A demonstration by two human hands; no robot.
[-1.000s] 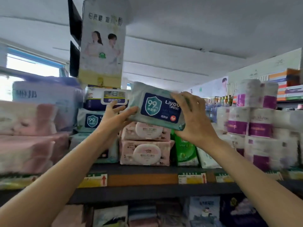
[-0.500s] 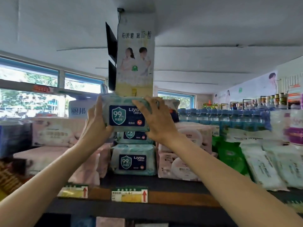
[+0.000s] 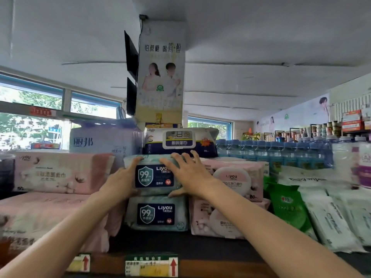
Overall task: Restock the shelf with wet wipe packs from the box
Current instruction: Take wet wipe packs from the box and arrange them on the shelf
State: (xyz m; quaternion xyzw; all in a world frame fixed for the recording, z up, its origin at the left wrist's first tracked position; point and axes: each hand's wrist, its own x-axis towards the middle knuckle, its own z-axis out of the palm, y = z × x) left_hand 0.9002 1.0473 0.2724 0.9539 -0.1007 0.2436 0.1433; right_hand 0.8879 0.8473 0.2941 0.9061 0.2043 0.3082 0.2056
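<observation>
A teal wet wipe pack [image 3: 152, 177] with a navy "99" label lies on top of an identical pack [image 3: 155, 214] on the dark shelf [image 3: 180, 245]. My left hand [image 3: 120, 182] grips its left end, fingers reaching over the top edge. My right hand [image 3: 190, 177] spans its right end, with spread fingers over the top and the thumb tucked under the bottom edge. The box is not in view.
Pink wipe packs [image 3: 236, 181] stand stacked right beside the teal ones, then a green pack [image 3: 287, 207] and white packs [image 3: 331, 217]. Pink tissue bundles [image 3: 56, 173] fill the left. A navy-and-white pack [image 3: 178, 141] sits behind, on top. Water bottles [image 3: 281, 153] line the back right.
Both hands have carried the pack left across the shelf, then lowered it from in front of the pillar onto the teal stack.
</observation>
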